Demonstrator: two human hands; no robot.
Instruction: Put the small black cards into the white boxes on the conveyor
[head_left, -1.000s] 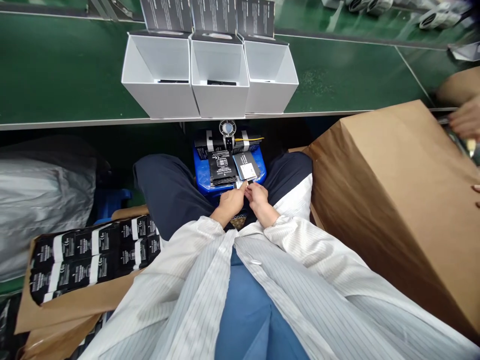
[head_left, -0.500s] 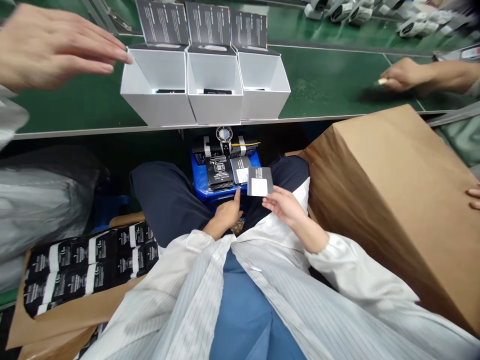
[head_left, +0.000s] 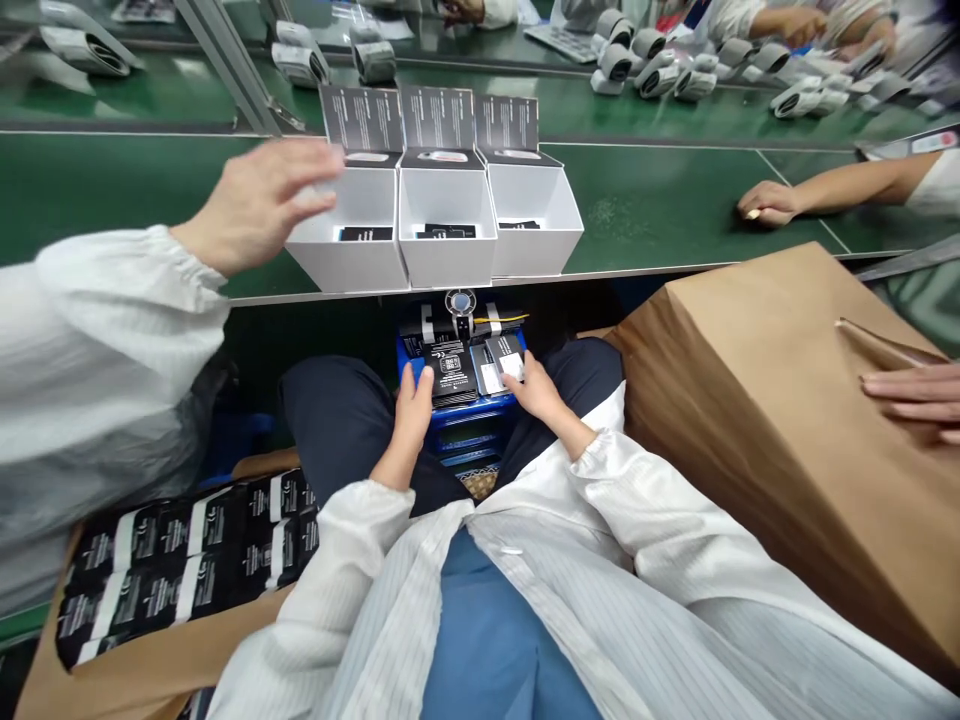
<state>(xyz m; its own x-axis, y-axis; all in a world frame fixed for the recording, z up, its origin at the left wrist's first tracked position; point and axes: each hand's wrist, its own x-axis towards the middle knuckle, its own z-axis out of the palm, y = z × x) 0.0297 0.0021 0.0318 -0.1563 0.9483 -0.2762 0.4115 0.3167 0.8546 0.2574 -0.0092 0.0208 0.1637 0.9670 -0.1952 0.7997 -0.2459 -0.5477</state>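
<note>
Between my knees stands a blue crate (head_left: 414,352) with a stack of black printed booklets (head_left: 448,362) and grey cards with white labels (head_left: 495,358) on top. My left hand (head_left: 412,405) lies with its fingers stretched along the crate's left rim, thumb against the booklet stack, holding nothing. My right hand (head_left: 534,388) is at the crate's right side, its fingertips closed on the topmost grey card, which sits low on the pile. Three white boxes (head_left: 447,225) with black flaps raised stand in a row at the near edge of the green belt (head_left: 652,205), each with a dark item inside.
Another person's hand (head_left: 255,200) in a white sleeve reaches at the leftmost white box. Other hands rest on the belt (head_left: 765,203) and on the large brown carton (head_left: 757,400) at my right. A carton of black packets (head_left: 180,550) sits at my left. Fan-like parts (head_left: 660,75) line the far belt.
My right hand brought the grey card from mid-air down onto the pile in the crate. My left hand moved to the crate's left rim. The neighbour's hand swung right toward the boxes.
</note>
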